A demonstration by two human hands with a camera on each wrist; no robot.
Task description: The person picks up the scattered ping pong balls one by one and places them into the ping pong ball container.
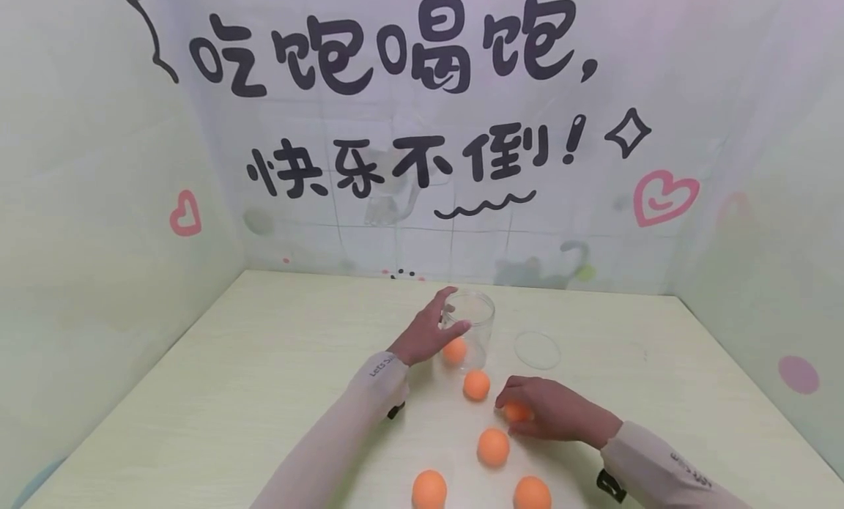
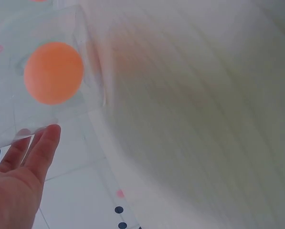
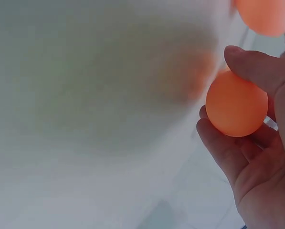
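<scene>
A clear plastic jar (image 1: 480, 333) stands upright with its mouth up, and an orange ping-pong ball (image 1: 454, 350) shows inside it. My left hand (image 1: 428, 333) holds the jar from its left side, thumb on the near side and fingers behind. In the left wrist view, fingertips (image 2: 50, 133) lie against the jar wall beside the enclosed ball (image 2: 54, 73). My right hand (image 1: 557, 410) grips another orange ping-pong ball (image 3: 237, 103) between thumb and fingers, low over the table to the right of the jar.
Several more orange balls lie loose: one (image 1: 476, 385) just in front of the jar, another (image 1: 493, 447) by my right hand, and two (image 1: 429, 489) nearer me. A clear round lid (image 1: 537, 349) lies right of the jar. Printed curtains (image 1: 422, 245) enclose the pale wooden table (image 1: 264, 348).
</scene>
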